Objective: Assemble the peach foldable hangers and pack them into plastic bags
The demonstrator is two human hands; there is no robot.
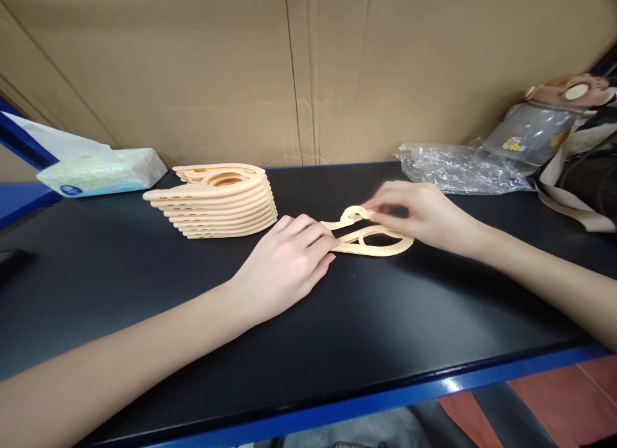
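Observation:
A cream plastic clothes hanger [393,250] lies on the black tabletop [308,364], its curved loop towards the right. My left hand [289,261] covers the hanger's left part, the fingers closed over it. At the small hooked piece along its far side, my right hand [417,213] pinches with thumb and fingertips. Left of my hands stands a neat stack of several matching cream hangers [226,210], just beyond my left knuckles. The part of the hanger beneath my left fingers is hidden.
A tissue pack [110,171] sits at the back left. Crumpled clear plastic wrap [457,168] and a strapped water bottle [535,126] are at the back right. Behind the table rises a cardboard panel [202,69]. A blue edge [385,396] runs along the front.

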